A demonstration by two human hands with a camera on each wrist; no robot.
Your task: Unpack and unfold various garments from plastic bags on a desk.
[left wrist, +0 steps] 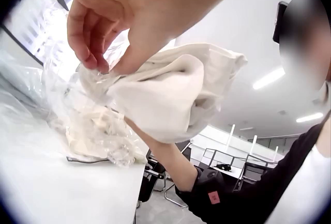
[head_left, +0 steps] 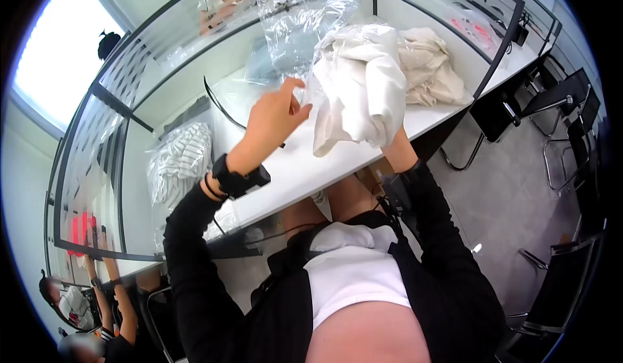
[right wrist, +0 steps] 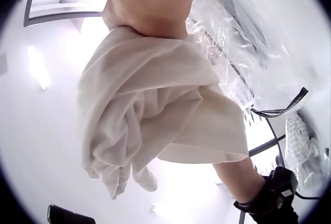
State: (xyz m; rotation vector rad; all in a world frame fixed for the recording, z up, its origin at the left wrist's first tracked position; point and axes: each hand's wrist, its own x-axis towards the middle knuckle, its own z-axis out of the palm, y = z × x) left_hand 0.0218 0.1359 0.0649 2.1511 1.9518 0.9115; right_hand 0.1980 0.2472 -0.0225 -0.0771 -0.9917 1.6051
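Note:
A bundled white garment [head_left: 363, 84] is held up over the table, with clear plastic along its left side. My right hand [right wrist: 150, 7] grips it from beneath, and folds of cloth cover the fingers. In the left wrist view the garment [left wrist: 165, 89] hangs beyond my left hand [left wrist: 124, 22]. The left fingers are bent, their tips right at the crumpled clear plastic [left wrist: 95, 85] beside the cloth; I cannot tell whether they pinch it. From the head view, my left hand [head_left: 276, 119] is left of the garment, index finger and thumb apart.
A cream garment in plastic [head_left: 431, 67] lies at the table's right end. Clear plastic bags [head_left: 305, 19] are heaped behind, and a bagged striped garment [head_left: 185, 158] lies left. A dark curved strip [head_left: 217, 103] rises near the left hand. Framed partitions surround the white table [head_left: 285, 178]; chairs [head_left: 496, 116] stand right.

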